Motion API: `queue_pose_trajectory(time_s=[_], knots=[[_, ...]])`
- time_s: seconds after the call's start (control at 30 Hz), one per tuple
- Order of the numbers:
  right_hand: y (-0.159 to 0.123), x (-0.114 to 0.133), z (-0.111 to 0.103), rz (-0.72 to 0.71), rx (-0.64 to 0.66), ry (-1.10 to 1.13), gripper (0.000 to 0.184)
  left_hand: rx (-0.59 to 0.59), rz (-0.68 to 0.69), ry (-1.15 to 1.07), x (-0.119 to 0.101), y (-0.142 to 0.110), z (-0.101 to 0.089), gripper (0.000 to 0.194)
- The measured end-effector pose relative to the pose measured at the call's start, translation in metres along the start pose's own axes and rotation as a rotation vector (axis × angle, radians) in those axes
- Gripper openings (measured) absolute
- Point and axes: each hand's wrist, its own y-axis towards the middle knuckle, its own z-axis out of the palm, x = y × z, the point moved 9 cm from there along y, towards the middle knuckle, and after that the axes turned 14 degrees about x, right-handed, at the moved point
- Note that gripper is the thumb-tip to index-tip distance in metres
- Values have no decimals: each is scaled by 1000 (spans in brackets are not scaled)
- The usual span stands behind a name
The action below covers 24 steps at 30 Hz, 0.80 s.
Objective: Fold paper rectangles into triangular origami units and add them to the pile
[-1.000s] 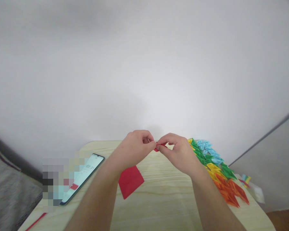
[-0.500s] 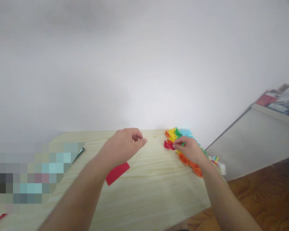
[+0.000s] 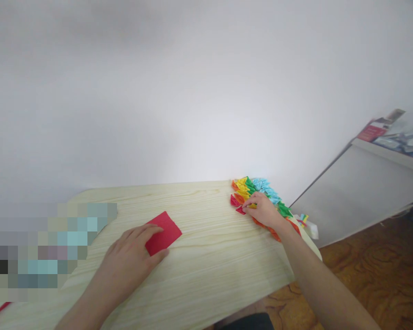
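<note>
Over on the right side of the table, my right hand (image 3: 261,208) pinches a small red folded paper piece (image 3: 240,210) at the near left edge of a group of folded pieces. These colourful folded paper pieces (image 3: 246,185) lie in rows of orange, yellow, green and light blue. My left hand (image 3: 134,250) is at the left edge of a flat red paper sheet (image 3: 165,233). Its thumb and index finger are apart, with the index finger over the sheet and the thumb by its lower edge.
The pale wood-grain table (image 3: 206,275) backs onto a white wall (image 3: 192,101). A blurred-out patch (image 3: 55,252) covers the left end. A white packet with coloured strips (image 3: 309,227) is at the right edge. Beyond stands a white cabinet (image 3: 371,192) with items on top.
My left hand has come down and back from above the table to the red sheet. My right hand has shifted slightly left and stays pinched on the red piece. The view has tilted slightly.
</note>
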Motion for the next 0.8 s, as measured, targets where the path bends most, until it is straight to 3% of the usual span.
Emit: queue_pose_trajectory(time_s=[0.23, 0.4, 0.5, 0.67, 0.8], knots=[[3, -12, 6, -14, 15, -18, 13, -13, 18, 38, -2, -9, 1, 42], [-1, -3, -5, 22, -104, -30, 14, -44, 47, 29, 1, -10, 6, 40], [2, 34, 9, -16, -144, -15, 15, -86, 60, -4, 1, -11, 6, 37], [20, 129, 81, -225, 40, 29, 15, -153, 73, -40, -1, -13, 3, 30], [35, 173, 124, -304, 153, 11, 30, -197, 90, -66, 0, -13, 3, 24]])
